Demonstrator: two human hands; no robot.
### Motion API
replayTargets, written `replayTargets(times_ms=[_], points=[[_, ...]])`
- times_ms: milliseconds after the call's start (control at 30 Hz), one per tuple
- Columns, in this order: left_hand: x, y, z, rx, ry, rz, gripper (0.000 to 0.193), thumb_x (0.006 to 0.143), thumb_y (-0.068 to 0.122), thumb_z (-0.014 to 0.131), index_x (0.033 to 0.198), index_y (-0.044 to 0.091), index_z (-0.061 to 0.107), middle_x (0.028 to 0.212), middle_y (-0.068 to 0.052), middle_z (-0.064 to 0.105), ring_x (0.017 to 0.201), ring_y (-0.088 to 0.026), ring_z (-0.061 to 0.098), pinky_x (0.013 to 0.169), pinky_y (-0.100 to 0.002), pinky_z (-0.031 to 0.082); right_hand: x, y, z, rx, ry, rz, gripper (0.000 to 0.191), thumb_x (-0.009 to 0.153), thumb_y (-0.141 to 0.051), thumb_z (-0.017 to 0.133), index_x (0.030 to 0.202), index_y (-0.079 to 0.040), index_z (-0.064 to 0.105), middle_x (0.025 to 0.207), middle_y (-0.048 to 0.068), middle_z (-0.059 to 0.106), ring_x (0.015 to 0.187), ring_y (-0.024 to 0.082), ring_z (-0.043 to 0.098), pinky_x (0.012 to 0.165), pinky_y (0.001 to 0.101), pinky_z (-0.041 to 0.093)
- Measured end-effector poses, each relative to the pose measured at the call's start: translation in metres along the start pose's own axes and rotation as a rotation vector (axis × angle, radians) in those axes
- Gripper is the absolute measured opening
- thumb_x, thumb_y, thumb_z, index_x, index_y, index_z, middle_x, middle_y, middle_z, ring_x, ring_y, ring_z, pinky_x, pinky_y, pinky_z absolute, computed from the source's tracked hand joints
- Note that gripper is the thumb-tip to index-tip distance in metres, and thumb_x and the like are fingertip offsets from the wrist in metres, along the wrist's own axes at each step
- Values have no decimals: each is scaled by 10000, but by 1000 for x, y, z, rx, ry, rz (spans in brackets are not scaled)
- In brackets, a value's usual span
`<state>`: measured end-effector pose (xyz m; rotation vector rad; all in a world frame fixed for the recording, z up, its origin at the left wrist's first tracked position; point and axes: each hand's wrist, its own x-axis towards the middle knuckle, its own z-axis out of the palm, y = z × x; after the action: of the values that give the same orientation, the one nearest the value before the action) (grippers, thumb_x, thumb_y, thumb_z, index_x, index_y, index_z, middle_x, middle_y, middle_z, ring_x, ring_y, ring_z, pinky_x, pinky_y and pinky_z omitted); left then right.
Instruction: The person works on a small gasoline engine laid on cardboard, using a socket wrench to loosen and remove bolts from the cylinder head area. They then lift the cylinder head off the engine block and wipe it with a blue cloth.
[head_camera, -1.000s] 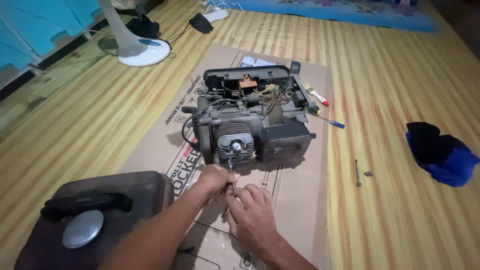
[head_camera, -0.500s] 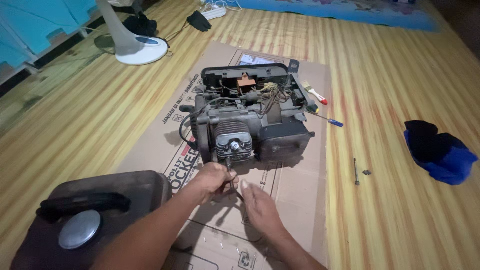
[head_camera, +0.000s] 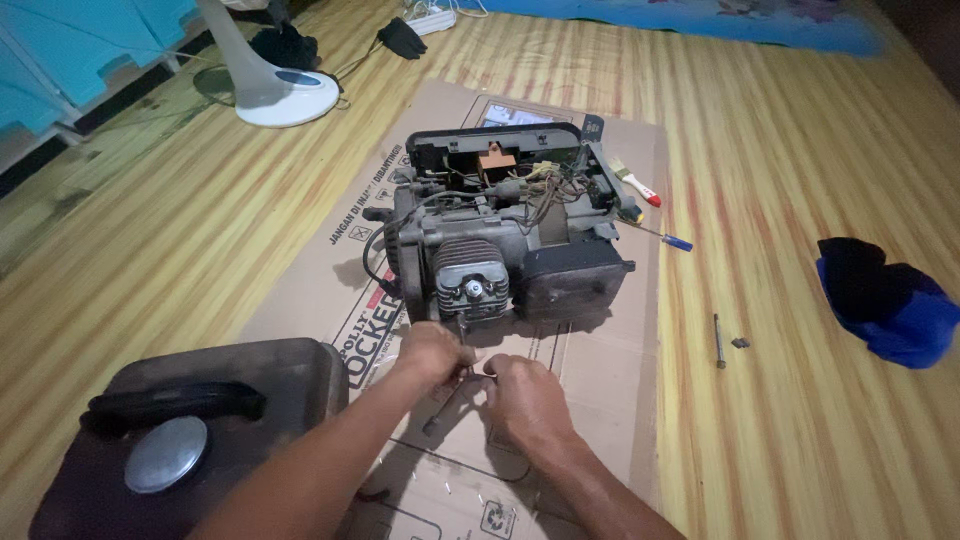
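A small stripped engine (head_camera: 500, 235) with its wiring exposed sits on a flattened cardboard sheet (head_camera: 620, 370). Just in front of its finned cylinder head (head_camera: 470, 282), my left hand (head_camera: 432, 352) and my right hand (head_camera: 527, 398) are closed together on a thin dark metal tool (head_camera: 447, 403) that slants down over the cardboard. The tool's upper end is hidden between my fingers. My forearms reach in from the bottom edge.
A black fuel tank (head_camera: 190, 430) with a round metal cap lies at the lower left. A fan's white base (head_camera: 285, 100) stands at the back left. Screwdrivers (head_camera: 660, 235) lie right of the engine, a long bolt (head_camera: 718, 340) and a blue cloth (head_camera: 885, 300) on the wooden floor.
Both hands stay joined on the tool in front of the cylinder head; my right hand dipped lower half a second ago and has come back up beside the left.
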<state>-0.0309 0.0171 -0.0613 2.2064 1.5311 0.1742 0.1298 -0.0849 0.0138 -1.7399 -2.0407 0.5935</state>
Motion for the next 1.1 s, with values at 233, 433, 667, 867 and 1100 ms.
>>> replayTargets(times_ms=[233, 433, 667, 867, 1100], points=[[-17, 14, -4, -532, 180, -581, 229, 741, 220, 901, 779, 50, 754, 802, -93, 729, 695, -227, 661, 668, -369, 537, -16, -22, -4, 222, 72, -140, 309, 845, -136, 719, 1137, -37, 698, 983, 174, 688, 941, 336, 673, 845, 444, 532], [-16, 12, -11, -947, 70, -570, 181, 835, 100, 786, 715, 3, 692, 694, -108, 705, 597, -201, 668, 527, -371, 523, -14, -18, -13, 760, -226, -22, 589, 756, -117, 812, 1313, -65, 628, 953, 142, 684, 742, 194, 650, 662, 356, 530], [-18, 5, -5, -1254, -89, -585, 140, 940, 51, 646, 812, 25, 697, 657, -78, 612, 517, -193, 540, 448, -364, 419, 34, 31, -14, 730, -302, 358, 371, 873, -190, 663, 1198, -17, 713, 857, 89, 725, 700, 168, 679, 579, 356, 510], [-19, 8, -2, -1238, -16, -522, 193, 945, 51, 620, 767, 1, 674, 647, -120, 639, 507, -218, 576, 447, -385, 449, 57, 45, 1, 178, -312, 14, 343, 832, -279, 712, 1054, -22, 760, 990, 165, 760, 883, 268, 740, 817, 380, 578], [-22, 16, -5, -1236, 240, -508, 240, 865, 31, 762, 672, -57, 650, 626, -117, 643, 504, -204, 600, 435, -398, 447, 57, 37, -54, -97, -514, -130, 373, 870, -332, 681, 1066, -23, 752, 1023, 167, 754, 938, 277, 719, 845, 394, 547]])
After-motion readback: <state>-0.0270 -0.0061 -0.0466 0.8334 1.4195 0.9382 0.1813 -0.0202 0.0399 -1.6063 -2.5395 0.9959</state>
